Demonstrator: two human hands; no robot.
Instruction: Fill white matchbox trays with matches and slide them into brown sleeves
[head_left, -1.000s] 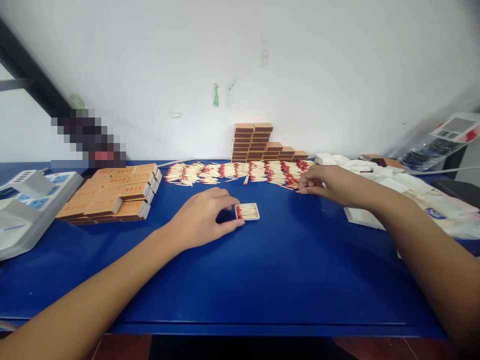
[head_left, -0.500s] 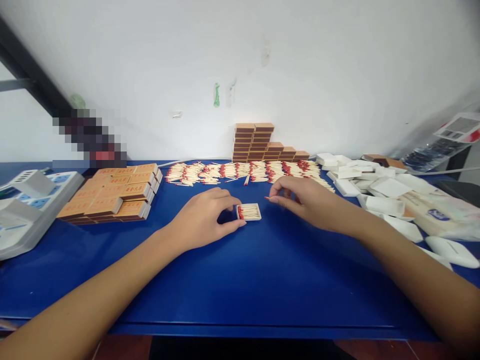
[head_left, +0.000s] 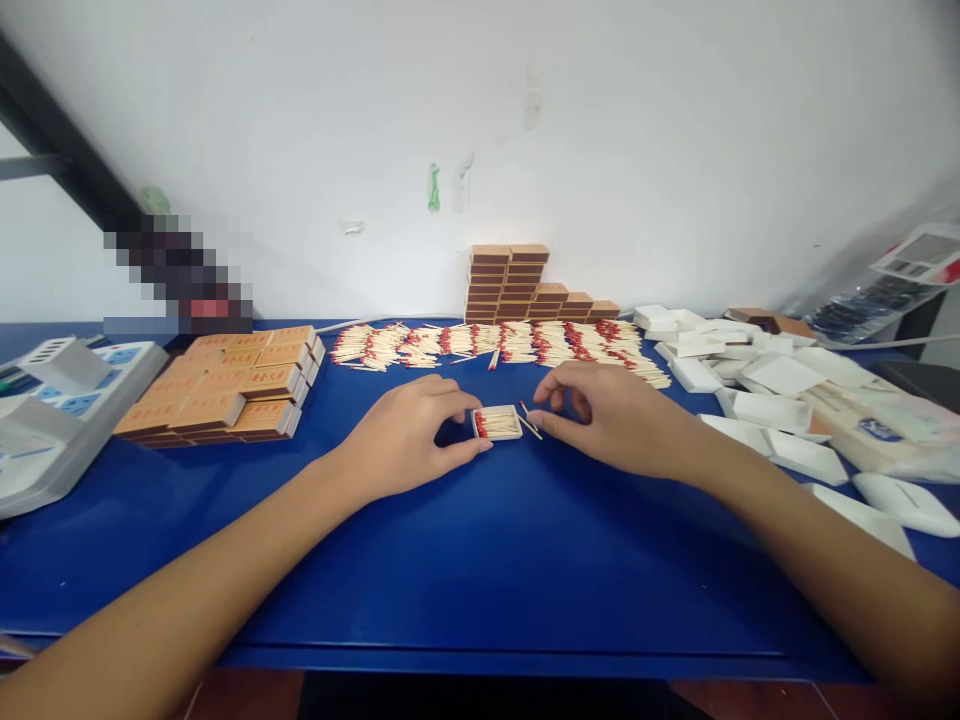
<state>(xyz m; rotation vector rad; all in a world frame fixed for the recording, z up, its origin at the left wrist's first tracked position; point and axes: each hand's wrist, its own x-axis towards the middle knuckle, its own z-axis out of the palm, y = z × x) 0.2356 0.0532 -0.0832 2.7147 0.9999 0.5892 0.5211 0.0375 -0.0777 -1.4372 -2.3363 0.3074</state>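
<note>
A small white matchbox tray (head_left: 517, 436) with red-tipped matches (head_left: 495, 424) in it lies on the blue table. My left hand (head_left: 416, 425) grips its left end between thumb and fingers. The match heads point toward this hand. Just right of the tray, a couple of loose matches (head_left: 531, 424) lie askew, one with its dark red head toward the back. My right hand (head_left: 600, 415) is over them, thumb tip at the matches and fingers curled but apart from the thumb. Behind both hands, a long row of loose matches (head_left: 457, 343) spreads across the table.
Orange matchboxes (head_left: 225, 385) are stacked at left, beside a white power strip (head_left: 112, 400). More matchboxes (head_left: 506, 285) stand stepped against the wall. White trays (head_left: 780, 372) lie heaped at right, around a tissue pack (head_left: 881, 425). The table's front edge (head_left: 480, 660) runs below my arms.
My right hand has moved slightly left and down toward the tray. The matches it pinched have come out of its grip, beside the tray's right end. My left hand stays put.
</note>
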